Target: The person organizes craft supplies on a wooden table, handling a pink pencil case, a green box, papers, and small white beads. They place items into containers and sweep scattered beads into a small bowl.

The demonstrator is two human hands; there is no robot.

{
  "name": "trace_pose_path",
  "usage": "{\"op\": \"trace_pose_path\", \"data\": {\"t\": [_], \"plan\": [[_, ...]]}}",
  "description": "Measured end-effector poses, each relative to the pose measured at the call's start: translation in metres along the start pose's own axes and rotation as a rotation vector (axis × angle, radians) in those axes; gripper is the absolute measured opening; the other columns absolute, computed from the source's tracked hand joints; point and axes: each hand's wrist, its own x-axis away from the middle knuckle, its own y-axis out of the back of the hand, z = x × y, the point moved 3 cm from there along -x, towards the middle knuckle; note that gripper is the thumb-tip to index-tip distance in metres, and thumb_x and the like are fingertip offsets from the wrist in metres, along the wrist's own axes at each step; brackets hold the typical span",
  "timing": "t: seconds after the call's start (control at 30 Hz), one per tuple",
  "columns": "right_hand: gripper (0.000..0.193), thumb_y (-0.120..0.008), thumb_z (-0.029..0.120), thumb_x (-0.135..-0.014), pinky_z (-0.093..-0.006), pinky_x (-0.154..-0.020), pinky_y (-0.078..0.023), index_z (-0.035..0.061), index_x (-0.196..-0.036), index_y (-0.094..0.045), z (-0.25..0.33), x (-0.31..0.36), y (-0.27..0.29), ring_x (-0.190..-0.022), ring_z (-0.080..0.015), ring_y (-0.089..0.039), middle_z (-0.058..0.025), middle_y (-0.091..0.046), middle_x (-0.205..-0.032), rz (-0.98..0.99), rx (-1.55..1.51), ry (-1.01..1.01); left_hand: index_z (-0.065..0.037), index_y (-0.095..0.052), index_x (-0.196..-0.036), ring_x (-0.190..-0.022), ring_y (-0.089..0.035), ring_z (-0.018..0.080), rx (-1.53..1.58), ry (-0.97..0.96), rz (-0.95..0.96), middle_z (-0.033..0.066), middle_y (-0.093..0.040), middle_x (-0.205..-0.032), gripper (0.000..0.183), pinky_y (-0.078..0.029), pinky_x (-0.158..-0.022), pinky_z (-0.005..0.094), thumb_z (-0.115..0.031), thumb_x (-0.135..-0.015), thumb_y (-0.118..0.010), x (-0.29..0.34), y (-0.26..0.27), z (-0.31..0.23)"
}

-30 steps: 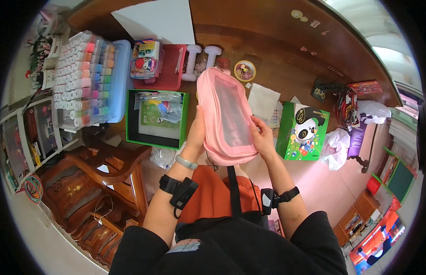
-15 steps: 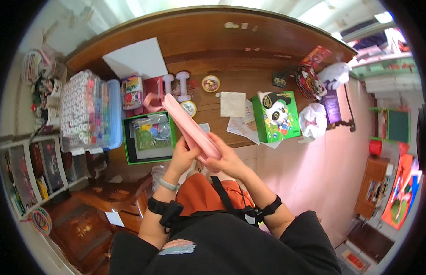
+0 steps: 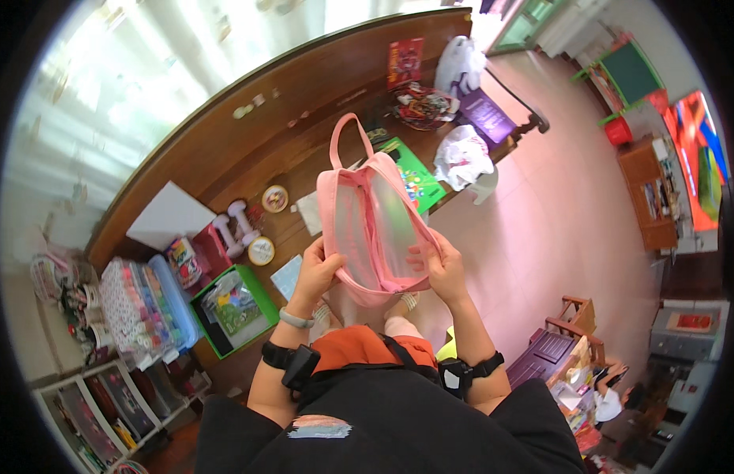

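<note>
A pink bag (image 3: 328, 207) with clear see-through panels, a zip and a looped handle is spread wide in front of me, its handle end pointing away. On its left edge my left hand (image 3: 319, 271) is closed, thumb over the rim. My right hand (image 3: 439, 265) grips the opposite edge, and some of its fingers show through the clear panel. The bag's inside looks bare. It hides part of the bench and of a green box (image 3: 420, 183) behind it.
On the wooden bench (image 3: 304, 142) are an open green box (image 3: 264, 299), lilac dumbbells (image 3: 242, 223), a blue-lidded case of markers (image 3: 146, 300), a white board (image 3: 171, 219), a white plastic bag (image 3: 463, 158) and a purple box (image 3: 487, 118). At the lower right, a person (image 3: 608, 404) is beside a cluttered table.
The pink bag, folded flat half a second ago, is now pulled open. My hands have moved apart, one to each side. The whole view has swung to the right.
</note>
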Motion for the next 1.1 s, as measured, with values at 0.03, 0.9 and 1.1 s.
{"op": "trace_pose_path", "data": {"t": [0.03, 0.9, 1.1], "plan": [[0.031, -0.039, 0.014, -0.09, -0.0256, -0.059, -0.049, 0.0003, -0.118, -0.043, 0.0, 0.002, 0.018, -0.072, -0.0172, -0.061, -0.0109, -0.059, -0.084, -0.036, -0.021, 0.019, 0.001, -0.051, -0.104, -0.071, -0.055, 0.0093, 0.02, -0.007, 0.046, 0.005, -0.058, -0.09, 0.031, -0.045, -0.056, 0.0206, 0.0, -0.073, -0.05, -0.011, -0.02, 0.005], [0.033, -0.038, 0.02, -0.091, -0.0286, -0.062, -0.051, -0.0015, -0.116, -0.043, -0.033, 0.041, 0.378, -0.072, -0.0198, -0.061, -0.0137, -0.059, -0.087, -1.079, -0.293, 0.059, 0.001, -0.054, -0.096, -0.07, -0.052, 0.0073, -0.261, 0.317, 0.827, 0.002, -0.057, -0.082, 0.027, -0.042, -0.065, 0.0188, 0.003, -0.07, -0.047, -0.219, -0.471, 0.147], [0.034, -0.037, 0.021, -0.091, -0.0297, -0.062, -0.051, -0.0013, -0.117, -0.042, -0.024, 0.025, 0.406, -0.072, -0.0211, -0.062, -0.0149, -0.059, -0.087, -1.234, -0.3, 0.016, 0.002, -0.054, -0.096, -0.07, -0.053, 0.0073, -0.295, 0.383, 0.956, 0.0021, -0.057, -0.082, 0.026, -0.042, -0.065, 0.0189, 0.003, -0.071, -0.046, -0.255, -0.527, 0.159]]}}
